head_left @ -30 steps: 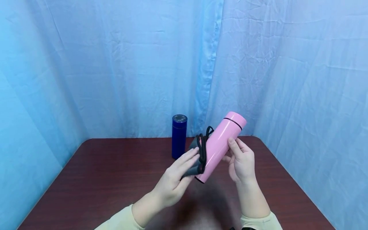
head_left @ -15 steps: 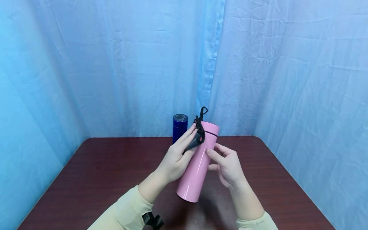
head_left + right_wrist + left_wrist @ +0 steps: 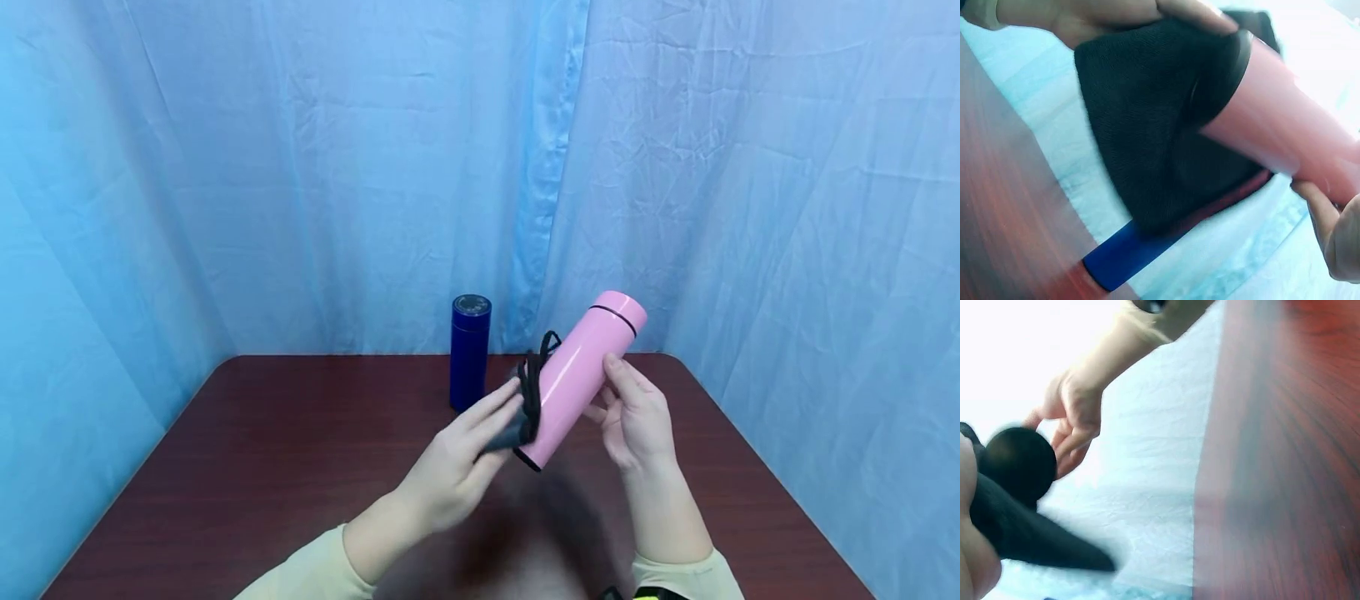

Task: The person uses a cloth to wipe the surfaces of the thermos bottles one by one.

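Observation:
In the head view a pink thermos bottle [image 3: 588, 358] is held tilted above the table, its lid end up and to the right. My right hand [image 3: 637, 421] grips it, thumb on the near side and fingers behind. A dark grey cloth [image 3: 506, 435] with black edging and a hanging loop lies against the bottle's lower part. My left hand [image 3: 453, 467] holds this cloth, long fingers laid over it and thumb below. From the right wrist, the cloth [image 3: 1129, 119] spreads behind the bottle's black base. The left wrist view shows that round base [image 3: 1019, 464] end-on.
A dark blue thermos bottle [image 3: 469, 358] stands upright on the dark red-brown wooden table [image 3: 300, 458], behind my left hand. Light blue curtains [image 3: 360, 183] hang around the back and sides of the table.
Half a second ago the cloth was near the lid and the bottle lower left, more upright. Now the bottle is up and right, with the cloth near its base, much as one second ago.

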### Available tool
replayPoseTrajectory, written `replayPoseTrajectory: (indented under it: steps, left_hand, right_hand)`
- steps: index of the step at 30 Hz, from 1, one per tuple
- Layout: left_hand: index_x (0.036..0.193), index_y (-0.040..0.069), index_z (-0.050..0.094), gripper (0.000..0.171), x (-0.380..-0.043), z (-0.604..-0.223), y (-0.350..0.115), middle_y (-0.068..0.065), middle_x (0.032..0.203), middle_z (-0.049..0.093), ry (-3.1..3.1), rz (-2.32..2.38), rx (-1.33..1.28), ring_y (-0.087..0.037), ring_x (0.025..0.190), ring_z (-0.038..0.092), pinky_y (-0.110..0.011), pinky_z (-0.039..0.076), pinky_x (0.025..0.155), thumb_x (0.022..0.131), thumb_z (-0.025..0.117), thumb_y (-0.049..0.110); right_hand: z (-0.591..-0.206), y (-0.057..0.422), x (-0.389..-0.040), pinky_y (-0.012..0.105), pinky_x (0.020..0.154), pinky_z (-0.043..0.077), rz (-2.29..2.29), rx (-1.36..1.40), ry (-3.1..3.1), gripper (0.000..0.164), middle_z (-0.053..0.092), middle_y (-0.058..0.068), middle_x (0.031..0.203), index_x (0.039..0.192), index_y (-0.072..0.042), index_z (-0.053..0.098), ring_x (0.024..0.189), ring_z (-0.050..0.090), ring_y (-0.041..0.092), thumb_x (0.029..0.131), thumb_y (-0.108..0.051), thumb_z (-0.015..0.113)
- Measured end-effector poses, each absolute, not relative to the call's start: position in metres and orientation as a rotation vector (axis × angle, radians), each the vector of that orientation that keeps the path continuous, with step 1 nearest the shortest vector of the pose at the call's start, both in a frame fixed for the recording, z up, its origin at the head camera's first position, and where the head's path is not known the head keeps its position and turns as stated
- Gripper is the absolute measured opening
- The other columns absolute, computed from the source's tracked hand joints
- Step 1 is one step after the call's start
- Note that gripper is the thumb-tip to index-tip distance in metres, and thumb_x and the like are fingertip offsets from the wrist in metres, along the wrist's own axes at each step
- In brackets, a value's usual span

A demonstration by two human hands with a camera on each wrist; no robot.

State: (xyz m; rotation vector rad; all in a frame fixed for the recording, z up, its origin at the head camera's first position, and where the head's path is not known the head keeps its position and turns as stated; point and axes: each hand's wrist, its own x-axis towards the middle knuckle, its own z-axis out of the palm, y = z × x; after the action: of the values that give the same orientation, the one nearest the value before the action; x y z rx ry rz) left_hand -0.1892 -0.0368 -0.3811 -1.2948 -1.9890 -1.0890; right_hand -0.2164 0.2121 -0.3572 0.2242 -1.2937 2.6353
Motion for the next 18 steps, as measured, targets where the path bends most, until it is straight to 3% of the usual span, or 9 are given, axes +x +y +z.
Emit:
replayPoseTrajectory:
  steps: [4, 10, 13, 18]
  left_hand:
    - [0.142, 0.003, 0.059, 0.044, -0.186, -0.379, -0.030, -0.014, 0.154, 0.046, -1.894, -0.544, -1.304, -0.040, 0.144, 0.038, -0.058, 0.037, 0.110, 0.101, 0.057, 0.018]
    - [0.137, 0.008, 0.065, 0.047, -0.187, -0.374, -0.018, -0.010, 0.154, 0.048, -1.934, -0.038, -1.187, -0.036, 0.146, 0.036, -0.057, 0.037, 0.111, 0.093, 0.061, 0.023]
    - [0.140, 0.006, 0.062, 0.049, -0.189, -0.371, -0.016, -0.011, 0.155, 0.046, -2.030, -0.101, -1.074, -0.035, 0.144, 0.039, -0.055, 0.041, 0.109, 0.094, 0.063, 0.024]
    - [0.146, 0.001, 0.053, 0.055, -0.192, -0.374, -0.026, -0.013, 0.157, 0.043, -2.131, -0.493, -1.016, -0.032, 0.144, 0.040, -0.042, 0.037, 0.114, 0.093, 0.063, 0.013]
  right_hand:
    - [-0.365, 0.205, -0.223, 0.037, 0.065, 0.061, 2.637, 0.041, -1.325, 0.016, 0.073, 0.006, 0.098, 0.105, -0.007, 0.078, 0.087, 0.070, 0.017, 0.099, -0.020, 0.070]
    - [-0.375, 0.185, -0.226, 0.030, 0.062, 0.060, 2.634, -0.075, -1.343, 0.015, 0.075, 0.006, 0.092, 0.101, -0.010, 0.079, 0.081, 0.071, 0.016, 0.096, -0.022, 0.074]
    - [-0.377, 0.178, -0.224, 0.031, 0.064, 0.060, 2.611, -0.099, -1.370, 0.022, 0.076, 0.008, 0.099, 0.109, -0.008, 0.077, 0.086, 0.072, 0.017, 0.095, -0.024, 0.076]
    - [-0.370, 0.181, -0.219, 0.040, 0.074, 0.061, 2.546, -0.109, -1.388, 0.046, 0.071, 0.010, 0.117, 0.131, -0.004, 0.067, 0.103, 0.070, 0.023, 0.093, -0.027, 0.078]
